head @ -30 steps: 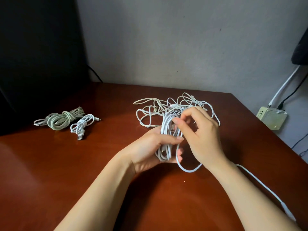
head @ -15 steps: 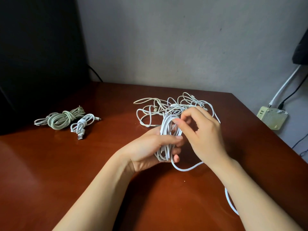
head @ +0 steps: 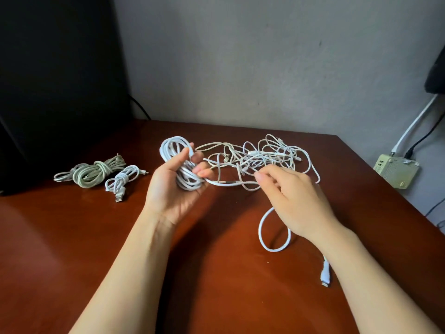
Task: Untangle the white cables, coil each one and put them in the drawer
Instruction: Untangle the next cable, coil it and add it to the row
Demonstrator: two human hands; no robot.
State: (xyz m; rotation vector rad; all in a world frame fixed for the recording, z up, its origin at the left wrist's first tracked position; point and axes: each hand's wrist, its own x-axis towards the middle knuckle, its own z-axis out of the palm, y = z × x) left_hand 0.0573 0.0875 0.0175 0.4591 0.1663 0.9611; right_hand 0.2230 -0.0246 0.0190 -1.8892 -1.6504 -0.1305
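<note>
Left hand (head: pixel 173 186) grip: palm up at frame centre, fingers curled closed round a white coil (head: pixel 179 160); the thumb lies across its front. The coil's top loop stands above the fingertips.
Right hand (head: pixel 296 201) grip: back of hand to the camera, fingers bent in narrow over the free strand (head: pixel 231 183), index tip at the strand.
Free strand: runs from the coil's lower edge rightward to the right fingertips, clear of the table (head: pixel 72 249).
Tail loop (head: pixel 272 237): comes out below the right hand and lies on the table; its white plug (head: pixel 325 276) rests beside the right forearm.
Tangle (head: pixel 265 155): loose white cables heaped on the table, just beyond both hands, centre right.
Hidden: right thumb and exact pinch point are covered by the fingers. The strand's path under the palm is not seen. Individual cables in the tangle cannot be told apart.
Wrapped bundles: pale greenish bundle (head: pixel 94 172) and small white bundle (head: pixel 122 182), side by side at left centre, well apart from the hands.
Surroundings: dark bulk (head: pixel 60 80) at upper left; yellowed wall box (head: pixel 395 169) with leads at right edge.
</note>
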